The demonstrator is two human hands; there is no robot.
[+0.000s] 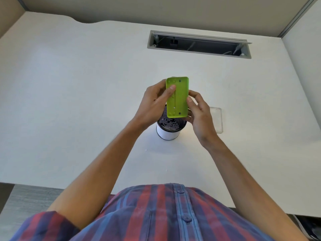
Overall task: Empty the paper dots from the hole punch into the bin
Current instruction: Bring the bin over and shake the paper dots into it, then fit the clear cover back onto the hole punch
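I hold a lime-green hole punch upright over the bin, its flat underside with small holes turned toward me. My left hand grips its left edge, thumb pressed on the face. My right hand grips the right edge lower down. Directly beneath stands a small round bin with a white wall and dark mesh inside, with many white paper dots lying in it. The punch's lower end hides the bin's far rim.
A clear plastic cover lies flat on the white desk just right of the bin, partly behind my right hand. An open grey cable tray is set into the desk at the back. Partition walls rise behind and to the right.
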